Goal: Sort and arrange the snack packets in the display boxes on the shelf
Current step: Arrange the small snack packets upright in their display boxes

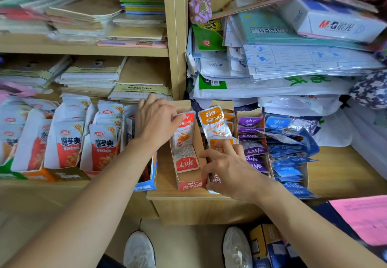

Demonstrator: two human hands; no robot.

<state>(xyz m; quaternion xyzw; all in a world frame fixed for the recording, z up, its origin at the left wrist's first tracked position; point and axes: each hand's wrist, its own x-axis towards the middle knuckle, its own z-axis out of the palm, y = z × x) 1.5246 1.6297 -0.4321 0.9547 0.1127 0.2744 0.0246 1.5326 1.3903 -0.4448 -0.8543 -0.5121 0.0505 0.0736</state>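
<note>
Obs.: On the shelf [339,171], the red display box [191,185] is nearly empty. One red packet [184,133] stands upright at its far end. A second red packet [187,163] lies flat, upside down, on the box floor nearer the front.

Left hand [157,125]: reaches in from the left, fingers [178,118] pressed together on the top left corner of the upright red packet, pinching it.

Right hand [228,165]: at the next box to the right. Its fingers [232,145] are curled over the foot of an upright orange packet [213,124], thumb on the left side. It appears to grip the foot, though the contact is partly hidden.

Further right: purple packets [251,136] stand in a row. Blue packets [289,158] are heaped loosely and spill over their box.

Handling (judgement):
- Small sealed foil sachets, so likely very light.
- Film is glossy and probably slippery. A flat-finger push would slide them, so a pinch is better.
- Soft and floppy: the upright red one bows at its middle and will not stand unsupported in a box this empty. It needs the back wall or a neighbour behind it.
- Best hold: the flat sealed margin at top or bottom. It is stiffer than the filled middle, and no contents get squeezed.
- Not fragile, but creasing spoils the display face.

Risk: the cardboard box walls are thin, so tugging may drag the box forward off the shelf edge.
</note>
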